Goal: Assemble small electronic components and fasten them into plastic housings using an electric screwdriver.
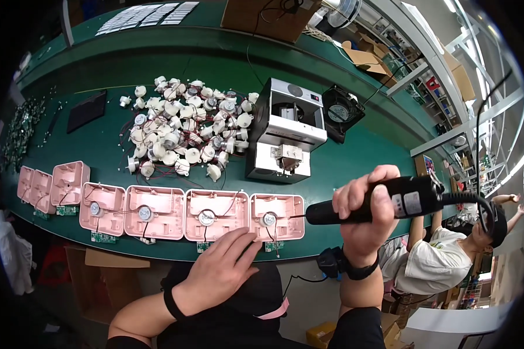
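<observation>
Along the near edge of the green workbench runs a row of pink plastic housings, each with a small round motor seated in its middle and thin wires trailing to a green circuit board at its front. At the right end of that row, the right hand is wrapped tight around a black electric screwdriver, held nearly level with its thin bit pointing left at the rightmost housing. The left hand lies flat, fingers loosely spread, its fingertips touching the front edge of the row between the two rightmost housings. Behind the row sits a heap of white motors, and just right of that heap a grey screw feeder with a small black fan beside it.
</observation>
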`<act>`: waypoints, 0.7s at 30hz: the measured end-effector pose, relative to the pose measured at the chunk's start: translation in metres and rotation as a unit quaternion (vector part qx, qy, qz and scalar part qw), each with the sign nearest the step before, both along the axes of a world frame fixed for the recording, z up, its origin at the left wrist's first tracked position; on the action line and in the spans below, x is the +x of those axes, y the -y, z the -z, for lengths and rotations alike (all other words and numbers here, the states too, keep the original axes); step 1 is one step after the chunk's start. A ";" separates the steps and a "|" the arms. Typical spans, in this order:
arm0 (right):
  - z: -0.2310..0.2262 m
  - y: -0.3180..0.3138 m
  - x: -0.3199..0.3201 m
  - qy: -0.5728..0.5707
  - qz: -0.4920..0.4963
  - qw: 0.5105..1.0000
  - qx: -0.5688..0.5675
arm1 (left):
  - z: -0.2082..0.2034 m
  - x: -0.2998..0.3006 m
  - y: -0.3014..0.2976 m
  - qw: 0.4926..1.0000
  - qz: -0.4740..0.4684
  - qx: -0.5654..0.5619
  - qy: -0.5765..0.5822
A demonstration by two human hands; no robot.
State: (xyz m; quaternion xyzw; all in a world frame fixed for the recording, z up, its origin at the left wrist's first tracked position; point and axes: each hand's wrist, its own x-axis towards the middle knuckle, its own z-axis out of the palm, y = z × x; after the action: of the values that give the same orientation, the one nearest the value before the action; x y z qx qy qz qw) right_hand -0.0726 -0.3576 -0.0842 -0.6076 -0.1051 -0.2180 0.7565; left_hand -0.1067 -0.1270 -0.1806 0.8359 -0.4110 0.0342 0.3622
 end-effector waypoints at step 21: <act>0.056 -0.012 -0.010 -0.004 -0.022 0.999 -0.033 | 0.027 0.019 0.039 0.988 -0.070 0.114 0.071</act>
State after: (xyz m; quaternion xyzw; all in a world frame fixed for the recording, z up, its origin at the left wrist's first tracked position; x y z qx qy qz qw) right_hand -0.0829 -0.3451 -0.1399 -0.6305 -0.1226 -0.1957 0.7410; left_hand -0.0875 -0.1658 -0.2075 0.8940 -0.3771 0.0714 0.2312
